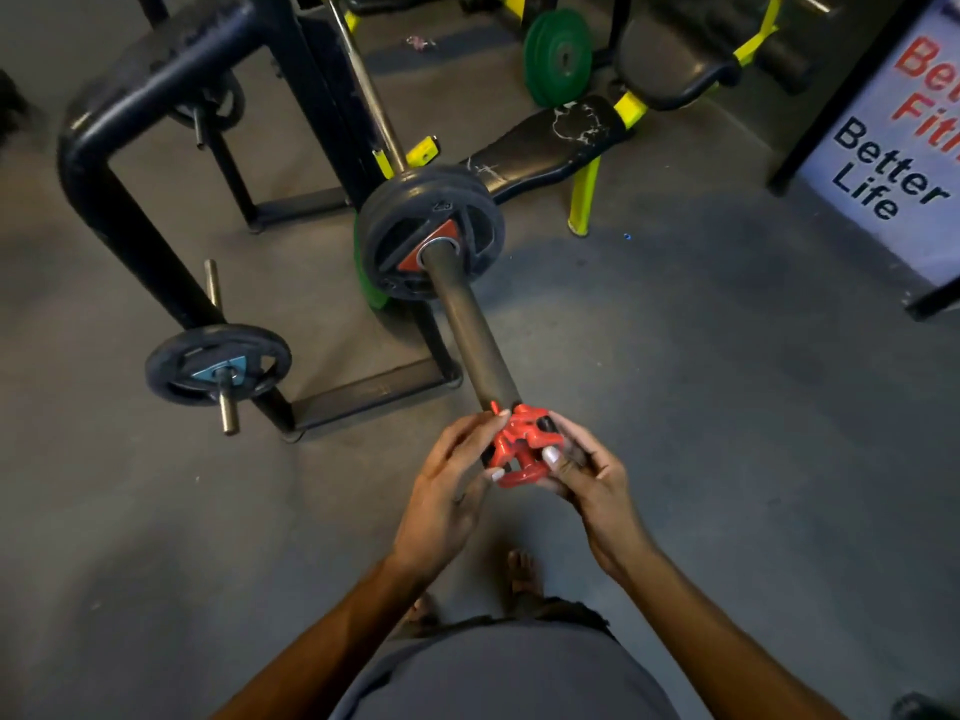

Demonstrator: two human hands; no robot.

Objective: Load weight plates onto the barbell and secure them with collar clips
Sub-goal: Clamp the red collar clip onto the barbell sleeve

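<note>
The barbell sleeve (470,335) points toward me from the rack. Black weight plates (431,236) with a red centre sit far up the sleeve, with a green plate (363,267) behind them. A red collar clip (522,444) is right at the sleeve's near tip. My left hand (447,491) pinches the clip from the left. My right hand (587,480) grips it from the right, thumb on its front. The sleeve's end is hidden behind the clip and fingers.
A black rack frame (119,163) stands at left, with a small black plate (218,363) on a storage peg. A bench (550,142) with yellow legs lies behind. Green plates (558,57) lean at the back. A banner (893,137) stands at right. Grey floor lies around my feet.
</note>
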